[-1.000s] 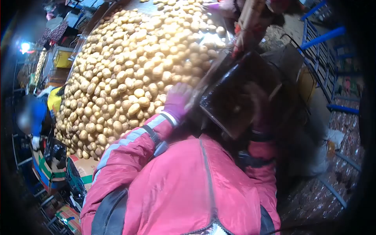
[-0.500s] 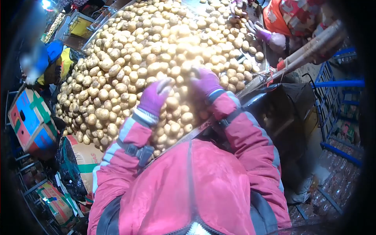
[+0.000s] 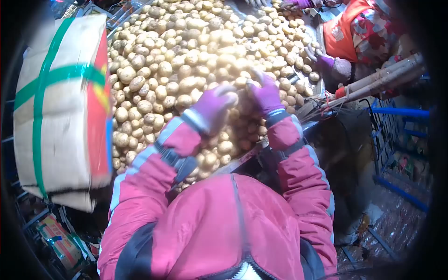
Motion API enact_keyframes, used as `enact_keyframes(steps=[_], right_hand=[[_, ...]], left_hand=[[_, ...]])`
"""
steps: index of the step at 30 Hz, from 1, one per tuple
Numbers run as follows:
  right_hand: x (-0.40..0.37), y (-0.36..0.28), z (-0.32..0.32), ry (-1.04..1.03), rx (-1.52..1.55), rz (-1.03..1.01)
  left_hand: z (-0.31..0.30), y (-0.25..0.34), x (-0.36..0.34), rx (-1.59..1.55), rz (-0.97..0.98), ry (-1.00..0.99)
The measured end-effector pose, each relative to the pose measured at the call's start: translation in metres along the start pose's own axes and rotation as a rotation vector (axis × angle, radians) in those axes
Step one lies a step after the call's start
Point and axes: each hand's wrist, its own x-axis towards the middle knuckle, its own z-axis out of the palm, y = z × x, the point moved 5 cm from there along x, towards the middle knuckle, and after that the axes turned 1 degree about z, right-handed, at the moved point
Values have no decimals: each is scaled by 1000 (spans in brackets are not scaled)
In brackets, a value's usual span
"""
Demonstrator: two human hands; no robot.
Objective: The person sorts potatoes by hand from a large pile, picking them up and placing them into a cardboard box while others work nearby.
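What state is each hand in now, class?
Left hand: over the potatoes, blurred; grip cannot be told.
Right hand: fingers bent over the potatoes; holding cannot be told.

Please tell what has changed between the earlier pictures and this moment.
The right hand has come leftward from beside the potato heap to over it, near the left hand; both then shifted slightly right. A large green-taped carton now covers the heap's left edge. Any grasp or release is unclear. The heap looks much the same.
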Motion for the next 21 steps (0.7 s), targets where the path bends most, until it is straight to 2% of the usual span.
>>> enact_keyframes(steps=[1,2,3,4,5,6,8,9,10,12,13,15,17,19,21], right_hand=[[1,-34,2,-72,127,-8],[5,-58,17,-199,494,179],[5,-71,41,-165,281,-49],[-4,-86,65,-221,203,-236],[-11,-99,79,-273,123,-423],[-6,-95,84,-332,122,-335],[19,-76,88,-445,115,-164],[44,-79,61,-375,73,-10],[66,-59,56,-155,134,17],[119,-28,46,-162,-20,82],[141,0,60,-149,-97,117],[156,15,73,-226,-271,-85],[162,33,86,-380,-361,24],[160,42,90,-503,-349,30],[153,49,91,-626,-327,26]], left_hand=[[-14,9,-15,10,72,50],[-28,16,-32,26,114,90],[-37,17,-49,-175,-5,126],[-46,18,-67,-381,-116,188],[-42,15,-94,-917,-624,118],[-48,12,-110,-1169,-631,81],[-67,23,-133,-1084,-733,215],[-75,26,-143,-1098,-763,251],[-78,27,-153,-1109,-744,305],[-81,36,-163,-1037,-649,353],[-80,36,-165,-999,-702,348],[-78,32,-169,-924,-819,331],[-78,32,-163,-931,-773,342],[-76,28,-157,-869,-701,314],[-77,23,-150,-970,-739,324]])
